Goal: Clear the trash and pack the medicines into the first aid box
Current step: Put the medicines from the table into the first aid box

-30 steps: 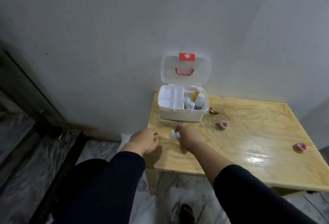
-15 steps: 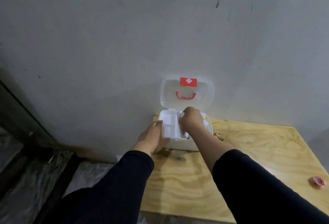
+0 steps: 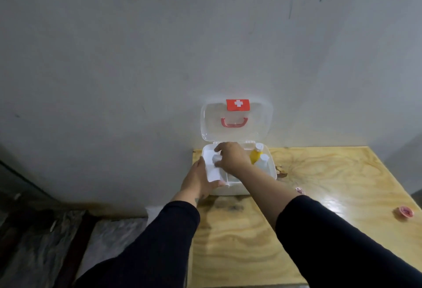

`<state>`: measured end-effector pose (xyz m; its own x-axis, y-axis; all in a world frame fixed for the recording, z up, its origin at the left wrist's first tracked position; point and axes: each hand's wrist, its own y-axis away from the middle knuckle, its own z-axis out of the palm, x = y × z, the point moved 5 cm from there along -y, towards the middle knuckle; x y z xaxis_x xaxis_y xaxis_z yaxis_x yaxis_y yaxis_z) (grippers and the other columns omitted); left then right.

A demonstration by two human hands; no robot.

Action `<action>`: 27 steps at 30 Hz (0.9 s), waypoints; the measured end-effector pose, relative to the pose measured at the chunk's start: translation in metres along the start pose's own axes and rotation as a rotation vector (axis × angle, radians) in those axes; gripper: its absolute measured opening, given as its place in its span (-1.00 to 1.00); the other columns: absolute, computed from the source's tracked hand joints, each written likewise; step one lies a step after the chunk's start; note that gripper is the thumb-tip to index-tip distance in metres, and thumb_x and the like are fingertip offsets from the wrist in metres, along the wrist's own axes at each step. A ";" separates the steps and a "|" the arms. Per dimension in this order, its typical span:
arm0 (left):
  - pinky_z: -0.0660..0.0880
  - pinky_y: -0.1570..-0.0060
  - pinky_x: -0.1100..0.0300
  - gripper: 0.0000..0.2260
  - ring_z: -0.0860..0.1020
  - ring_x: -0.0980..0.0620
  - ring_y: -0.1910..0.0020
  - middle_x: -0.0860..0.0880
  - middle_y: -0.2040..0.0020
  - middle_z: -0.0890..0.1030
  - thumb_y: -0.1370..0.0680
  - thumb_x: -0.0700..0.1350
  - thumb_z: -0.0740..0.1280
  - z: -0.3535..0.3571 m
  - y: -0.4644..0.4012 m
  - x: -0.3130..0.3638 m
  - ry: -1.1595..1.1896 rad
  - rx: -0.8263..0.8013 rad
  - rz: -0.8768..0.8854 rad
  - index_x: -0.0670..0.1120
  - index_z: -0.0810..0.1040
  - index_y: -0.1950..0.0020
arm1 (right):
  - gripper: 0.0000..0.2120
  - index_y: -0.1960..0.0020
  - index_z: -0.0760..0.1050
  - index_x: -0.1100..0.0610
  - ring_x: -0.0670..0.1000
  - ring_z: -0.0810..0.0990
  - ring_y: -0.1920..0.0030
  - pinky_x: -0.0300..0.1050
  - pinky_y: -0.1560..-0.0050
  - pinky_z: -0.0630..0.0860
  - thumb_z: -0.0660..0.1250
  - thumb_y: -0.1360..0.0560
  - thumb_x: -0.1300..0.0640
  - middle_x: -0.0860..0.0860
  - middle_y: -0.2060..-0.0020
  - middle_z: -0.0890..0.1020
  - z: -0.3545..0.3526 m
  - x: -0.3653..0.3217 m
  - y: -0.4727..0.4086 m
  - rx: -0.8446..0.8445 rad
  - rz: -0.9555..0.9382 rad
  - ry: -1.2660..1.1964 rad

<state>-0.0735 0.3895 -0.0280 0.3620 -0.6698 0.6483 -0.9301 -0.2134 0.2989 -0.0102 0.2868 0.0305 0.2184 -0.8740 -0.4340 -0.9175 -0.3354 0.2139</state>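
The first aid box (image 3: 239, 187), white plastic with its clear lid raised against the wall, stands at the worktop's (image 3: 319, 196) far left corner. The left hand (image 3: 199, 179) lies open and flat against the box's left wall, bracing it. The right hand (image 3: 230, 158) reaches into the tray, fingers pinched on what appears to be a small white bottle (image 3: 216, 158). Judged light, rigid and smooth; best gripped round its body. A yellow bottle (image 3: 255, 156) stands upright inside.
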 end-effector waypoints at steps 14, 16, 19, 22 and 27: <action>0.33 -0.39 -0.04 -0.47 0.31 -0.11 -0.46 -0.05 -0.53 0.29 -0.60 0.06 0.26 -0.046 0.011 0.044 -0.381 -0.073 0.282 -0.06 0.25 -0.52 | -0.71 -0.20 0.55 0.05 0.09 0.63 -0.07 -0.07 -0.08 0.56 0.36 -0.49 0.11 0.05 -0.11 0.66 -0.026 0.014 0.045 0.211 0.106 -0.104; 0.36 -0.37 -0.04 -0.56 0.39 -0.11 -0.42 -0.04 -0.48 0.37 -0.60 0.01 0.26 -0.047 0.012 0.067 -0.414 -0.136 0.343 -0.02 0.34 -0.48 | -0.71 -0.19 0.56 0.04 0.11 0.64 -0.06 -0.06 -0.08 0.57 0.33 -0.47 0.13 0.05 -0.12 0.65 -0.037 0.030 0.057 0.229 0.156 -0.070; 0.42 -0.30 0.01 -0.62 0.47 -0.10 -0.33 -0.04 -0.39 0.48 -0.58 -0.01 0.24 -0.032 0.018 0.103 -0.438 -0.210 0.431 0.00 0.44 -0.40 | -0.70 -0.17 0.56 0.02 0.09 0.59 -0.14 -0.04 -0.13 0.56 0.30 -0.45 0.14 0.06 -0.17 0.62 -0.050 0.061 0.078 0.201 0.251 -0.011; 0.45 -0.27 0.03 -0.65 0.50 -0.12 -0.27 -0.07 -0.34 0.52 -0.57 -0.03 0.22 -0.007 0.027 0.139 -0.444 -0.259 0.512 -0.02 0.50 -0.34 | -0.69 -0.21 0.54 0.03 0.08 0.56 -0.21 -0.07 -0.13 0.50 0.32 -0.48 0.07 0.04 -0.20 0.60 -0.063 0.096 0.102 0.183 0.350 0.027; 0.41 -0.33 0.04 -0.60 0.47 -0.07 -0.34 -0.04 -0.40 0.49 -0.56 0.03 0.27 0.054 0.036 0.185 -0.476 -0.354 0.593 -0.02 0.47 -0.38 | -0.68 -0.23 0.52 0.00 0.07 0.56 -0.20 -0.04 -0.16 0.54 0.33 -0.48 0.06 0.02 -0.20 0.58 -0.083 0.165 0.139 0.197 0.506 0.021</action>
<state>-0.0434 0.2196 0.0645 -0.3197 -0.8462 0.4264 -0.8549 0.4517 0.2554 -0.0745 0.0666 0.0617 -0.2625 -0.9166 -0.3015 -0.9541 0.1999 0.2229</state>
